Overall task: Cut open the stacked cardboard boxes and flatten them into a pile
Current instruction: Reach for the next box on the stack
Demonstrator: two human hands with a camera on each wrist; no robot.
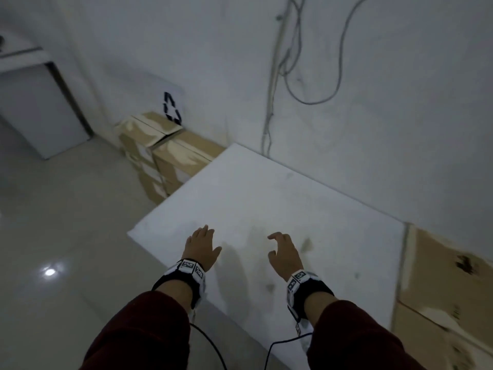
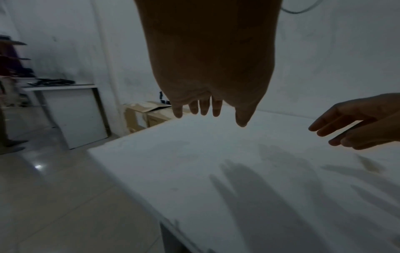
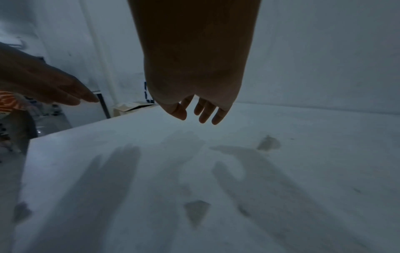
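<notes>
Both hands hover empty above the white table (image 1: 306, 198): the left hand (image 1: 202, 247) has its fingers straight and together, the right hand (image 1: 284, 253) has its fingers loosely curled and apart. The stacked cardboard boxes (image 1: 162, 153) stand on the floor well beyond the left fingertips, against the wall. They look light, stiff and dented; gripping a top flap edge seems best.

A white bench (image 1: 266, 198) with some faint stains stands against a white wall (image 1: 386, 102). Grey cables (image 1: 314, 97) hang in loops down the wall. On the left, a white cabinet (image 1: 34, 108) stands on the glossy tiled floor (image 1: 66, 222).
</notes>
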